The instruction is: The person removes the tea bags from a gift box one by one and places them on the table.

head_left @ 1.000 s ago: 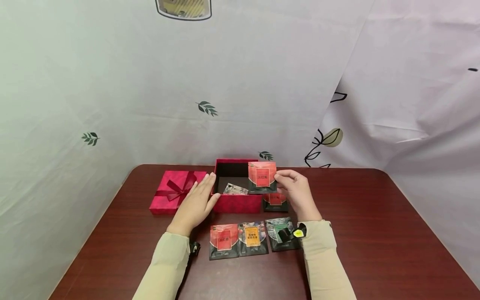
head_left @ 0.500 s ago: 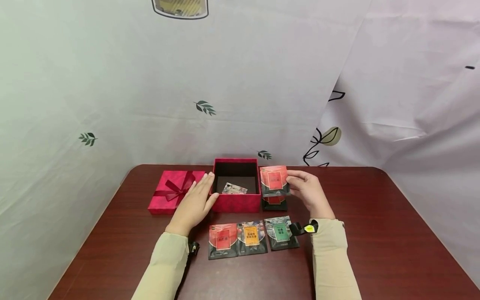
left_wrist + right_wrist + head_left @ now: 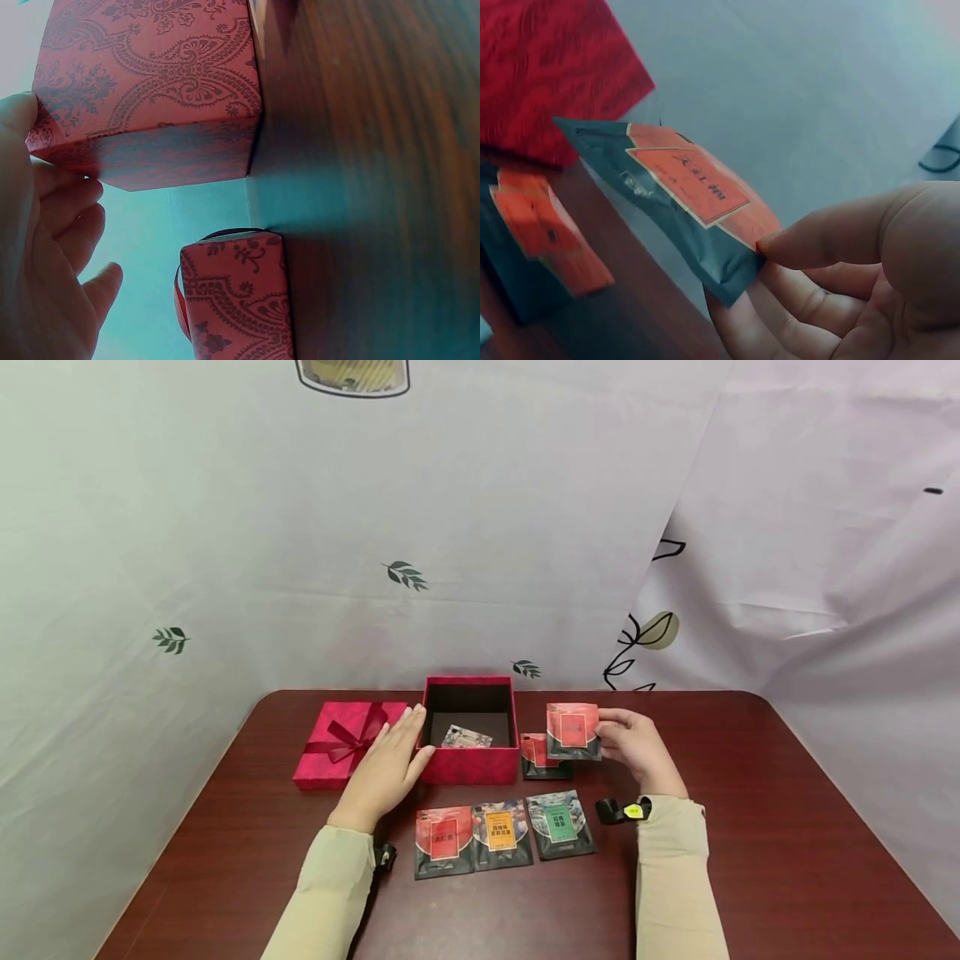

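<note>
My right hand (image 3: 637,747) pinches a red and black tea sachet (image 3: 573,732) by its right edge, thumb in front, above the table. In the right wrist view the held sachet (image 3: 682,195) hangs tilted over the tabletop. Another red and black sachet (image 3: 538,755) lies just left of it, partly covered in the head view. My left hand (image 3: 384,770), fingers straight, rests at the left side of a red patterned box (image 3: 472,767). This box has no lid on, and a floral packet (image 3: 467,737) lies inside on its dark floor.
Left of the box lies its red lid with a bow (image 3: 348,743), partly behind my left hand. A row in front holds a red sachet (image 3: 444,842), an orange-labelled sachet (image 3: 502,835) and a green-labelled sachet (image 3: 560,825). White cloth (image 3: 480,527) hangs behind the table (image 3: 750,827).
My right hand has carried the red sachet rightward and slightly down, from over the box's right side to right of the box. The left hand has stayed at the box.
</note>
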`<state>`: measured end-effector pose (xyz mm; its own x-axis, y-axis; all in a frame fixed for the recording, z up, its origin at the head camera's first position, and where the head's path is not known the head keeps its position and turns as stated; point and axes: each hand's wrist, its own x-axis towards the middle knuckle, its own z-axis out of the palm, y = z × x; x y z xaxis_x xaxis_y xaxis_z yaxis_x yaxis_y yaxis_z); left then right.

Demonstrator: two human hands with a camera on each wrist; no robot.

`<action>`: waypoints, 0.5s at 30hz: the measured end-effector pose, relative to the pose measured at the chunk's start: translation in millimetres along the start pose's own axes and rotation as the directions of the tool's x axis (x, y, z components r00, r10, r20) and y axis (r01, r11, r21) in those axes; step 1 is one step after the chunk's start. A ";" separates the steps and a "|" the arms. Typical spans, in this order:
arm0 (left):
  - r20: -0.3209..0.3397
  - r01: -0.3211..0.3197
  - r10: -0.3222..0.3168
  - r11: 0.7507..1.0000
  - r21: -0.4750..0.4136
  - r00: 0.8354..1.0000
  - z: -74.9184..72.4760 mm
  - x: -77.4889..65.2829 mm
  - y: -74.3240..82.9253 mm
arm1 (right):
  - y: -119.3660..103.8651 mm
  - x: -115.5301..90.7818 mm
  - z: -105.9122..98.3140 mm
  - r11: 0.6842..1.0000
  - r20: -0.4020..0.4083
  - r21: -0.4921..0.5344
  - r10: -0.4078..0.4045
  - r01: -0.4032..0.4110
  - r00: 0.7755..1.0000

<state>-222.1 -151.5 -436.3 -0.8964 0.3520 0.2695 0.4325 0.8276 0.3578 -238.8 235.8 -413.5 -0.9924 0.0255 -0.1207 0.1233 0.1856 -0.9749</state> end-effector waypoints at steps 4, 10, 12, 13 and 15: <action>0.004 0.006 -0.006 1.000 0.000 1.000 -0.2 -0.4 -0.5 | 7.8 1.9 -5.2 0.997 -0.025 -0.066 0.025 -0.027 0.999; 0.000 0.003 -0.003 1.000 -0.010 1.000 -0.9 -0.2 -0.5 | 18.3 5.1 -10.4 0.991 -0.050 -0.107 0.079 -0.084 0.996; -0.001 0.003 -0.003 1.000 -0.014 1.000 -1.2 -0.2 -0.4 | 21.1 5.4 -11.9 0.988 -0.063 -0.113 0.099 -0.105 0.993; 0.000 0.004 -0.004 1.000 -0.015 1.000 -1.3 -0.1 -0.3 | 22.6 5.5 -12.6 0.987 -0.071 -0.116 0.107 -0.115 0.992; 0.002 0.004 -0.004 1.000 -0.016 1.000 -1.3 -0.1 -0.1 | 25.1 5.3 -13.9 0.985 -0.086 -0.119 0.118 -0.128 0.989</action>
<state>-221.9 -152.1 -435.2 -0.8981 0.3501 0.2663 0.4309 0.8215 0.3734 -241.0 254.3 -436.0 -0.9669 0.1314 -0.2185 0.2487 0.2964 -0.9221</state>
